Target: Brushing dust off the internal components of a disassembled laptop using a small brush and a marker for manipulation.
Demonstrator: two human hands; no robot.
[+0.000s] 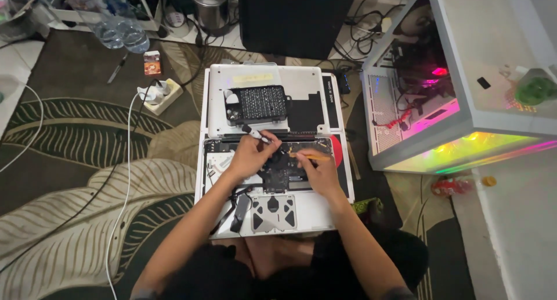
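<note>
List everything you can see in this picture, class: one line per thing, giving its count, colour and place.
opened laptop: one, silver, on the rug in front of the person, insides showing
removed bottom cover: one, silver, just beyond the laptop
black part: one, lying on that cover
pen-like tool: one, black and white, in the left hand
orange-handled tool: one, in the right hand
computer case: one, white, lit pink and yellow, at right
water bottles: about two, clear, top left
power strip: one, cream, left of the cover
rug: one, dark with pale leaves
left hand: over the laptop's insides
right hand: over the laptop's insides
</note>
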